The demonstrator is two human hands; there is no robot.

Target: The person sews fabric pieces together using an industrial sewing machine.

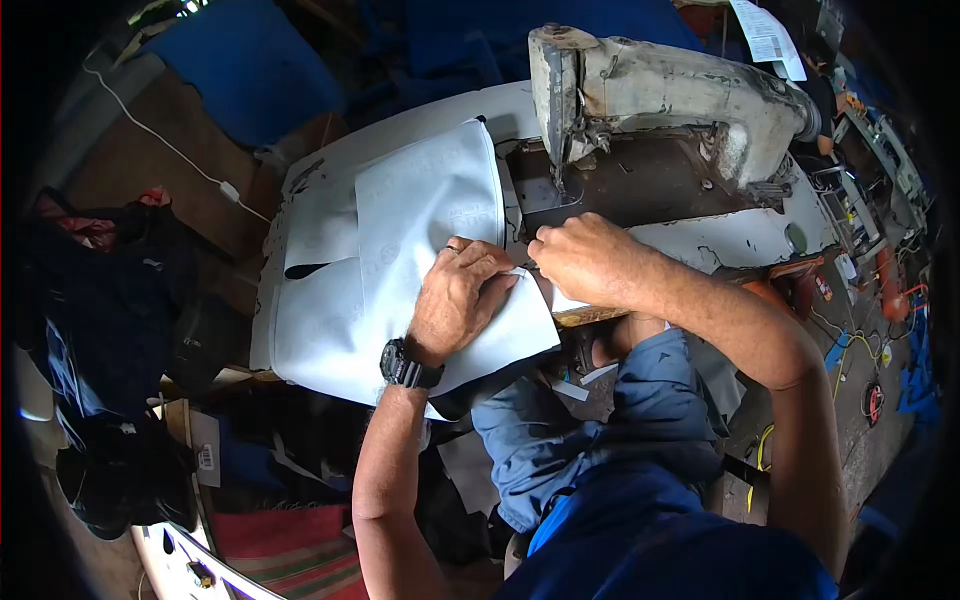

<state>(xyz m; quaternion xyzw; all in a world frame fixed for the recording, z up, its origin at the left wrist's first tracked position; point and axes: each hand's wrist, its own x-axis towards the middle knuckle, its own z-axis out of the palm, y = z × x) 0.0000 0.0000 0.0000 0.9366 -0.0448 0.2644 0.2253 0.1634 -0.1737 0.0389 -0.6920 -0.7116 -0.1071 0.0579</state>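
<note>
A large white sheet of pliable material (430, 200), with faint print on its surface, lies folded and layered over the left part of the sewing table. My left hand (460, 295), with a black watch at the wrist, rests on it and pinches its right edge between thumb and fingers. My right hand (585, 260) is closed just beside that edge, its fingertips turned toward my left hand; what it grips is hidden. Behind my right hand stands a worn, pale sewing machine (690, 85), its needle area (560, 185) a little beyond the knuckles.
The white tabletop (690, 240) has chipped edges. Dark clothing (120, 270) hangs at the left, near a white cable (150, 135). A paper sheet (768, 40) hangs behind the machine. Cables and tools clutter the floor (850, 400) at the right.
</note>
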